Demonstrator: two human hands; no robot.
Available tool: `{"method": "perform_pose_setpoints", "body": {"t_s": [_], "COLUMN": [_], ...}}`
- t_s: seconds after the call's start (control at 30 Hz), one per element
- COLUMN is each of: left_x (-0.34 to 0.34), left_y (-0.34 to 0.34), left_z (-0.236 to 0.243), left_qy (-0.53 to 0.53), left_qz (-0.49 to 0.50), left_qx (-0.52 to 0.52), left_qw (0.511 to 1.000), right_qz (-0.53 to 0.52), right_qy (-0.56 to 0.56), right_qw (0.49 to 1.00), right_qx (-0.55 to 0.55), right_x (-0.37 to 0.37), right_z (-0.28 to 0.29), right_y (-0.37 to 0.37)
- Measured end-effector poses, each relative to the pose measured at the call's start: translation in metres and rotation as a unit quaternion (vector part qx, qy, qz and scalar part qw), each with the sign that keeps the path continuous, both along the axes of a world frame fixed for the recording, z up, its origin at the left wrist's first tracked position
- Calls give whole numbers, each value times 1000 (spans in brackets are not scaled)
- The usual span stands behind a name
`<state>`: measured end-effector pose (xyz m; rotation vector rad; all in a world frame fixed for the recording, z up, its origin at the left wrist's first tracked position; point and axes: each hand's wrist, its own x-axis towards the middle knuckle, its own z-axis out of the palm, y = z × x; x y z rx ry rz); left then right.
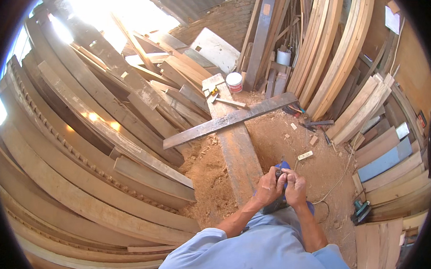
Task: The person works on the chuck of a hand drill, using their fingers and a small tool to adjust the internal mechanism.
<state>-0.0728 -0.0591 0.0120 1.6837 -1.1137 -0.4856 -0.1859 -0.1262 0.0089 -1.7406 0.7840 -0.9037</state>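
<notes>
Close in front of my body, my left hand (268, 187) is closed around the dark front end of a blue power drill (284, 165), whose thin bit points away from me. My right hand (296, 187) is closed against the same front end, with its fingers touching the left hand's. Both hands hide much of the tool. Just beyond them, a long plank (242, 157) runs away from me on a raised support. Across it lies a dark wooden beam (230, 120). A hammer (231, 102) and a yellow tool (211, 90) rest at the plank's far end.
Long boards (95, 177) are stacked along the left. Sawdust (209, 181) covers the floor. A white bucket (234, 81) stands beyond the beam. On the right are a white power strip (305, 155) with its cord, hand tools (294, 110), a teal power tool (361, 210) and more timber (394, 188).
</notes>
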Motion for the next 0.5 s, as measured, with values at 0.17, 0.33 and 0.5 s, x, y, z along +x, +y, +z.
{"method": "perform_pose_setpoints", "body": {"t_s": [0.17,0.33,0.5], "left_x": [-3,-5,-6], "left_y": [8,12,13], "left_z": [-6,-8,-1], "left_qy": [-40,-36,-39], "left_qz": [-16,-15,-9], "left_qx": [-19,-18,-54], "left_qw": [999,999,998], "right_qz": [-12,-18,-18], "right_qy": [-37,-34,-30], "right_qw": [999,998,998], "right_qx": [16,48,54], "right_x": [-3,-2,-2], "right_z": [-5,-5,-8], "right_y": [11,16,17]}}
